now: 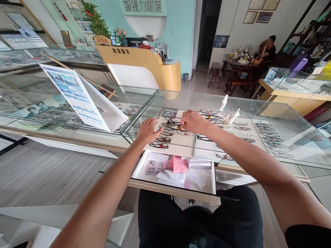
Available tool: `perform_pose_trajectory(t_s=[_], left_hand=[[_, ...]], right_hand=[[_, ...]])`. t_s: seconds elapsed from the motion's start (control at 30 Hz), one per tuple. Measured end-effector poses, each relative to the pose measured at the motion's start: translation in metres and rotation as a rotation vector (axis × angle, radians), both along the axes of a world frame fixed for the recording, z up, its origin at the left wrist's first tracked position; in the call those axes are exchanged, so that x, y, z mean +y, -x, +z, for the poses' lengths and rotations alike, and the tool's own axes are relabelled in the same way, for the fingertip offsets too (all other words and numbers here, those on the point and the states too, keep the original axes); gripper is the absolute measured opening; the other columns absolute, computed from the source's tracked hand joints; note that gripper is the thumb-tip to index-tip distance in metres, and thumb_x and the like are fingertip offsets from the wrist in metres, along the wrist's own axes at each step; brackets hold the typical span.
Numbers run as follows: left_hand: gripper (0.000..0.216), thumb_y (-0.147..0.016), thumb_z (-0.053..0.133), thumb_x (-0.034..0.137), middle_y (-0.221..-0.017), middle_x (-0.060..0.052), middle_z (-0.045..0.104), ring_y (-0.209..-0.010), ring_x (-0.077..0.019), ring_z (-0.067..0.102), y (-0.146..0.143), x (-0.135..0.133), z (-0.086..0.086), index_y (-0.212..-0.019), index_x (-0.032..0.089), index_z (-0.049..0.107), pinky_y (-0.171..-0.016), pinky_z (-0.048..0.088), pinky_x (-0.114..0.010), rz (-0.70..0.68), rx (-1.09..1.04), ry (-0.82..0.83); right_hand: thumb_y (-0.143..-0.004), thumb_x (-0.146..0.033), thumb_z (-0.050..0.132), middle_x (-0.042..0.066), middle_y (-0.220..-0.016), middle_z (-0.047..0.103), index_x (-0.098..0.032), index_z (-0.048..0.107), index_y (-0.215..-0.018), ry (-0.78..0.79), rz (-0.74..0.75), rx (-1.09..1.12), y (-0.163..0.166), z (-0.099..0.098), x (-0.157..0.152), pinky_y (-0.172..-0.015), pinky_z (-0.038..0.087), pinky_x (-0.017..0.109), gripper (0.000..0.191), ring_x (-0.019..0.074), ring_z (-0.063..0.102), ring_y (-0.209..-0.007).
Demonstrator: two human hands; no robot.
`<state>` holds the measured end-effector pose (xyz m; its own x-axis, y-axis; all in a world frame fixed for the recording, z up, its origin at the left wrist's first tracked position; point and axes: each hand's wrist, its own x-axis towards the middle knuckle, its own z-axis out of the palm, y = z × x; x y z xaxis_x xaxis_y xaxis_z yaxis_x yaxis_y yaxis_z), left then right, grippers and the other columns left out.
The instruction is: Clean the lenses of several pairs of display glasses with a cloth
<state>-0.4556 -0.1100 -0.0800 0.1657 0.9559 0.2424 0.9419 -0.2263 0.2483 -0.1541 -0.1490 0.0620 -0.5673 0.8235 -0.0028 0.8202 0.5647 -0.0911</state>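
My right hand (193,121) is over the glass display counter (165,94), its fingers closed on a pair of dark-framed eyeglasses (173,123). To its left, my left hand (148,131) lies with fingers stretched out and thumb apart, close to the same eyeglasses. Nothing shows in its grip. Under the glass, several eyeglass frames (163,139) sit in rows on a pale surface. A second dark pair of eyeglasses (210,116) is just beyond my right hand. Farther right are a crumpled white cloth (231,117) and a small white bottle (223,102).
An open drawer (213,179) with pink and white papers juts out above my lap. A folded sign (77,98) stands on the counter at left. Behind are a yellow cashier desk (170,74) and a seated person (270,51) at a wooden table.
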Motion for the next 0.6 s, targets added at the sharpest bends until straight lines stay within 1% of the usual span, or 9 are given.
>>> perform_pose_trajectory(t_s=[0.07,0.13,0.23,0.3,0.43,0.53,0.6], left_hand=[[0.065,-0.110,0.056,0.056,-0.180,-0.016,0.058,-0.171,-0.0396,0.049,0.000,0.000,0.000,-0.165,0.022,0.062,-0.143,0.038,-0.058,0.024,0.011,0.005],[0.065,-0.110,0.057,0.058,-0.179,-0.015,0.059,-0.170,-0.0393,0.050,-0.001,-0.001,0.001,-0.165,0.023,0.061,-0.144,0.038,-0.057,0.031,0.024,0.012],[0.063,-0.109,0.059,0.058,-0.176,-0.014,0.062,-0.167,-0.0397,0.053,-0.001,-0.002,0.001,-0.162,0.024,0.062,-0.143,0.039,-0.057,0.029,0.024,0.005],[0.061,-0.109,0.059,0.058,-0.174,-0.014,0.064,-0.166,-0.0396,0.054,-0.001,-0.002,0.001,-0.161,0.025,0.062,-0.142,0.039,-0.057,0.016,0.014,-0.006],[0.063,-0.110,0.054,0.062,-0.173,-0.016,0.064,-0.167,-0.0395,0.053,0.001,-0.001,0.001,-0.159,0.023,0.063,-0.142,0.038,-0.059,-0.009,0.007,-0.003],[0.063,-0.109,0.054,0.062,-0.174,-0.017,0.063,-0.168,-0.0400,0.051,0.002,0.000,0.001,-0.159,0.024,0.063,-0.141,0.037,-0.060,-0.011,0.003,0.003],[0.063,-0.109,0.053,0.062,-0.175,-0.017,0.062,-0.168,-0.0399,0.050,0.002,0.000,0.001,-0.159,0.024,0.063,-0.141,0.037,-0.060,-0.011,0.000,0.004]], right_hand=[[-0.111,-0.018,0.070,0.019,-0.144,0.083,-0.014,0.090,-0.124,0.004,-0.033,-0.068,0.016,-0.007,0.018,-0.119,0.055,0.041,0.023,0.0352,0.070,-0.144],[-0.108,-0.015,0.071,0.022,-0.146,0.082,-0.011,0.089,-0.125,0.006,-0.046,-0.093,0.025,-0.018,0.029,-0.122,0.054,0.044,0.024,0.0376,0.069,-0.146],[-0.105,-0.011,0.072,0.023,-0.147,0.081,-0.012,0.089,-0.125,0.010,-0.064,-0.117,0.028,-0.033,0.038,-0.123,0.054,0.045,0.026,0.0387,0.068,-0.147],[-0.106,-0.014,0.072,0.023,-0.147,0.081,-0.014,0.089,-0.124,0.012,-0.076,-0.118,0.025,-0.040,0.042,-0.123,0.054,0.045,0.025,0.0383,0.068,-0.147],[-0.110,-0.022,0.070,0.019,-0.143,0.084,-0.018,0.090,-0.123,0.021,-0.095,-0.090,0.021,-0.048,0.047,-0.123,0.053,0.047,0.024,0.0370,0.069,-0.145],[-0.112,-0.024,0.070,0.018,-0.132,0.088,-0.019,0.090,-0.120,0.029,-0.109,-0.068,0.022,-0.052,0.047,-0.122,0.053,0.048,0.022,0.0361,0.073,-0.139],[-0.111,-0.028,0.073,0.018,-0.134,0.087,-0.018,0.089,-0.123,0.021,-0.105,-0.047,0.021,-0.051,0.045,-0.123,0.051,0.048,0.021,0.0358,0.073,-0.139]])
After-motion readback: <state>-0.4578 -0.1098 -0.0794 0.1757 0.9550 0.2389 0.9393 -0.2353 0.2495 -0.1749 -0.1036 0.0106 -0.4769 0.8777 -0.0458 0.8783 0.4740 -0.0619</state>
